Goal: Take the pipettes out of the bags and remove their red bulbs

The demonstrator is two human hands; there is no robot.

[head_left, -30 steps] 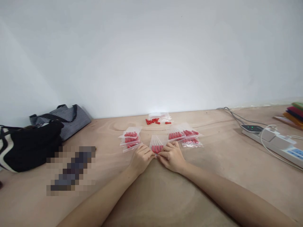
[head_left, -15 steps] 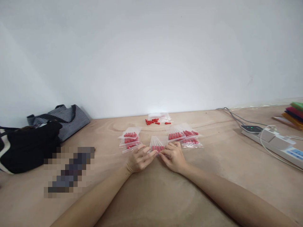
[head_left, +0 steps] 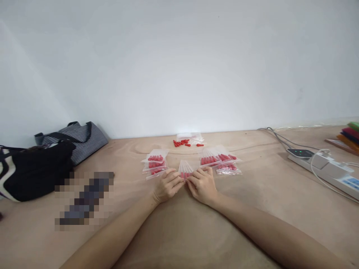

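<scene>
Between my hands lies a clear zip bag with several small red pieces inside, its near edge toward me. My left hand pinches that near edge from the left. From the right, my right hand pinches the same edge close beside the left fingertips, partly covering the bag. Left of my hands is a stack of filled zip bags with red pieces. More filled zip bags overlap to the right. Farther back, several loose red pegs lie by flat clear bags.
A black bag and a striped bag stand at the left, near a blurred-out dark object. A white power strip with cables lies at the right, and coloured items at the far right edge. A wall closes off the back.
My right fingers have shifted slightly left along the bag's near edge, closer to the left fingertips. The whole view has moved a little; the other bags and loose pegs stay put.
</scene>
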